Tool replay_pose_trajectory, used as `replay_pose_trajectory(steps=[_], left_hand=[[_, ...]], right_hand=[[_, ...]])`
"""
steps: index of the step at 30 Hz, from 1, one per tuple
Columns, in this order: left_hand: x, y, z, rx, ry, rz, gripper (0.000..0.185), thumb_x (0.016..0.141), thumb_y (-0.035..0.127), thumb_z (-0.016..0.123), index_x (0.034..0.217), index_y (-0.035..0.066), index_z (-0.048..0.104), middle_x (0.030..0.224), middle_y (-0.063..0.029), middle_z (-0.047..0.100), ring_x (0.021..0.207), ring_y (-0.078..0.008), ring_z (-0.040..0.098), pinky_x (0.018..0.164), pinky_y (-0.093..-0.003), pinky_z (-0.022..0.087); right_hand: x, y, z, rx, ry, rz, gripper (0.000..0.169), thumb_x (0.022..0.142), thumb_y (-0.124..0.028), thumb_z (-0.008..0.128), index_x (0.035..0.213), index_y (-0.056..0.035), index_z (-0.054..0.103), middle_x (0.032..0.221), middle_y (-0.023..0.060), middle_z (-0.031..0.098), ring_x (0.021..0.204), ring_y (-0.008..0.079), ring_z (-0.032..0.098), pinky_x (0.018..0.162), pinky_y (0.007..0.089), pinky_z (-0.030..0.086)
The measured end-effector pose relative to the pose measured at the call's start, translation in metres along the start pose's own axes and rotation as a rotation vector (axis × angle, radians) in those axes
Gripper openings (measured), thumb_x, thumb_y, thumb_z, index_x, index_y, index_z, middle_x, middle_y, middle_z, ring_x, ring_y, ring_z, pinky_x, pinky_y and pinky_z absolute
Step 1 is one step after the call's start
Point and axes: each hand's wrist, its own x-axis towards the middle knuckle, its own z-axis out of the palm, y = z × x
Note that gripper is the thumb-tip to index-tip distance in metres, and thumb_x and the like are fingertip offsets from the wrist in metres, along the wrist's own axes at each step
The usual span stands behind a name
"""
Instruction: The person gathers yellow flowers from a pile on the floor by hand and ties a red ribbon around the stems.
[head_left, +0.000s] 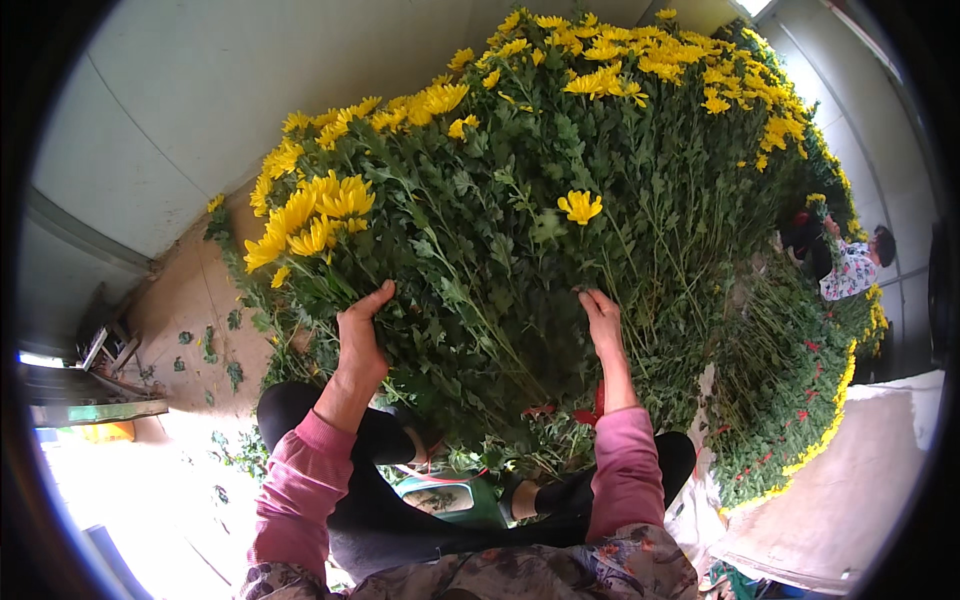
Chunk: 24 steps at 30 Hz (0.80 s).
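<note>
My left hand (365, 326) is closed around a bunch of yellow chrysanthemums (311, 214), with the blooms up and to the left of it. My right hand (602, 319) has its thumb and fingertips together on something small and thin at a stem, which is too unclear to name. Just above it stands a single yellow chrysanthemum bloom (580, 207) among green leaves. A large heap of leafy chrysanthemum stems (480, 247) lies before me, its yellow flowers along the far edge. Red ties (590, 411) show near my right wrist.
Between my legs is a green plastic stool (457, 502). Bundles with red ties (795, 405) lie at the right. Another person (851, 262) sits beyond the heap at the far right. Fallen leaves (235, 373) dot the floor at the left, beside a pale wall (187, 97).
</note>
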Motion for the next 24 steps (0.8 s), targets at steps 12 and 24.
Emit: replay_pose_trajectory(steps=[12,24], left_hand=[[-0.05,0.039,-0.007,-0.187,0.109,0.138,0.016,0.087,0.016,0.064,0.095,0.003,0.061,0.078,-0.0067,0.064,0.067,-0.0213,0.063,0.065,-0.035,0.054],[-0.028,0.05,-0.043,-0.264,0.131,0.256,0.014,0.088,0.016,0.064,0.095,0.004,0.062,0.083,-0.0056,0.065,0.07,-0.0207,0.064,0.065,-0.0354,0.055]], right_hand=[[0.045,-0.145,0.061,-1.153,0.422,-0.707,0.043,0.088,-0.019,0.066,0.124,-0.0012,0.051,0.118,0.0177,0.057,0.105,0.0334,0.055,0.09,0.0412,0.043],[0.033,-0.131,0.202,-0.841,-0.275,-0.39,0.094,0.078,-0.007,0.069,0.152,-0.0245,0.014,0.122,0.0216,0.049,0.1,0.0393,0.058,0.075,0.0449,0.052]])
